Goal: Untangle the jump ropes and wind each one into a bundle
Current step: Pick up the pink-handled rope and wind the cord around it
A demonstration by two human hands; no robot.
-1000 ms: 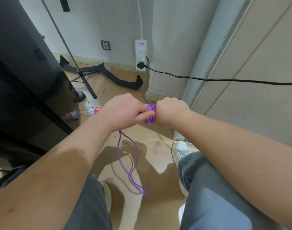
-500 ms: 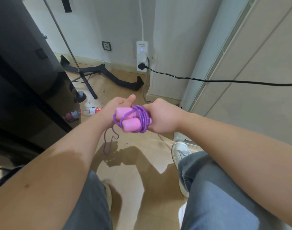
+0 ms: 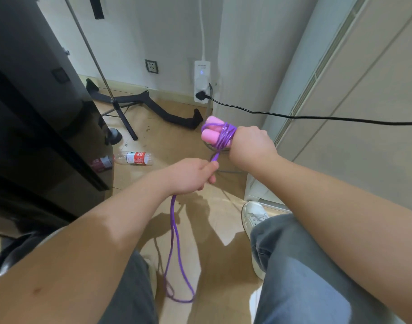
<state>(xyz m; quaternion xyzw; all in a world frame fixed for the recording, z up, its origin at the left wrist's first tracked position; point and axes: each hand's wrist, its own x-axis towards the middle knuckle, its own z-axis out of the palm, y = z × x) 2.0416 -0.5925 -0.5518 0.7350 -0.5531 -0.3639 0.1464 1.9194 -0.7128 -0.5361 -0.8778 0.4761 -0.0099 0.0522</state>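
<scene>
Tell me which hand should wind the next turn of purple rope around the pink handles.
Left, probably. The left hand grips the slack of the purple jump rope; the right hand is busy holding the two pink foam handles it winds around.

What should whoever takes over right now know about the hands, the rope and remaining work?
Right hand grips the two pink handles together, several turns of purple rope around them.
Left hand grips the rope just below the bundle, taut.
Done: handles paired, winding started.
Left: a long doubled length hangs below the left hand; wind it on and secure the end. No other rope in view.
</scene>
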